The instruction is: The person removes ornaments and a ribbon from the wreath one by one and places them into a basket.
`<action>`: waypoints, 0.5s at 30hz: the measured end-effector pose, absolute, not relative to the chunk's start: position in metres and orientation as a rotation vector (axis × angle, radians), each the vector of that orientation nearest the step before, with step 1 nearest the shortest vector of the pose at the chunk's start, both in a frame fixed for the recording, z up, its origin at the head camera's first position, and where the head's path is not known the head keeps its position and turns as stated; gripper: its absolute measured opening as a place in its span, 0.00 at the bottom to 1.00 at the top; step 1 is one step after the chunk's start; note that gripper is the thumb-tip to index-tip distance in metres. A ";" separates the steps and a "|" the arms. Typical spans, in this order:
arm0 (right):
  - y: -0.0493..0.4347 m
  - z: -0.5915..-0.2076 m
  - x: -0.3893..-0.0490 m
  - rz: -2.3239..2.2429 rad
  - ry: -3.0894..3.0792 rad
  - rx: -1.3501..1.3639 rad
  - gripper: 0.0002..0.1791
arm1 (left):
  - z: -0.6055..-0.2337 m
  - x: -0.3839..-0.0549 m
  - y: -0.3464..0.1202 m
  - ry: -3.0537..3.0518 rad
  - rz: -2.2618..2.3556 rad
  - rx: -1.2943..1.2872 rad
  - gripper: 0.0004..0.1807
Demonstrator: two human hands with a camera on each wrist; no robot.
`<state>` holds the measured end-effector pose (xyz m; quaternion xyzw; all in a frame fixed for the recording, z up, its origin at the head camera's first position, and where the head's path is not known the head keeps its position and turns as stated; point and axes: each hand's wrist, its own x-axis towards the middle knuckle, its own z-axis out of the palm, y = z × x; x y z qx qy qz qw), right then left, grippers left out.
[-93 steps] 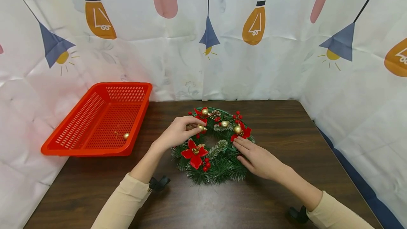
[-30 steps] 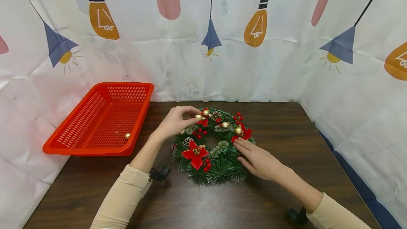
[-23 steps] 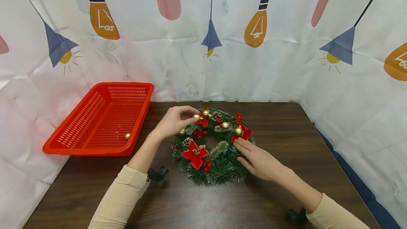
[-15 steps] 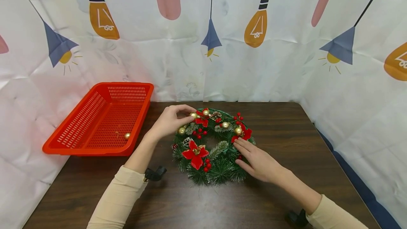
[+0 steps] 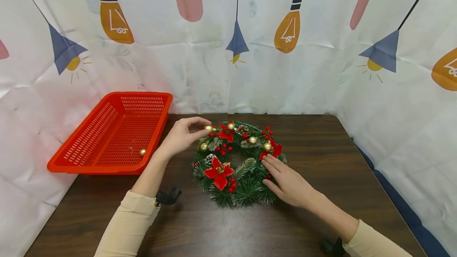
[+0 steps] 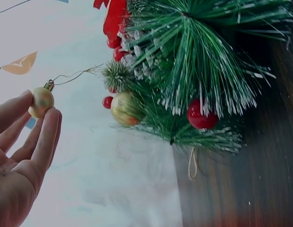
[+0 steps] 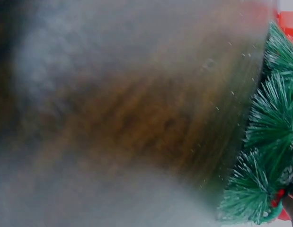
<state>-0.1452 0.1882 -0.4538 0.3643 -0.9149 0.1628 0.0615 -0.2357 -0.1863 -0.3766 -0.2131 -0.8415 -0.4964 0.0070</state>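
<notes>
A green wreath (image 5: 246, 190) with red poinsettias, red berries, pine cones and several gold balls lies on the dark table. My left hand (image 5: 181, 135), at the wreath's upper left edge, pinches a small gold ball ornament (image 6: 41, 102) between thumb and fingers. A thin wire (image 6: 73, 75) trails from the ball's cap, its end apart from the wreath in the left wrist view. Another gold ball (image 5: 204, 146) sits on the wreath's left side. My right hand (image 5: 290, 181) rests on the wreath's right side, fingers straight, near a red poinsettia (image 5: 272, 148).
A red plastic basket (image 5: 96, 169) stands at the table's left, with one gold ball (image 5: 142, 152) and its wire inside. A white curtain (image 5: 200, 78) printed with lamps hangs behind the table. Bare wood (image 5: 228, 233) shows in front of the wreath.
My left hand has moved from the wreath's inner left side up, then left to its upper left edge, with the pinched gold ball. My right hand has stayed on the wreath, almost still.
</notes>
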 end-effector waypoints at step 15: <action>0.181 -0.466 -0.140 0.478 -2.748 1.026 0.42 | -0.378 -0.230 -0.205 -2.652 -1.524 -0.588 0.15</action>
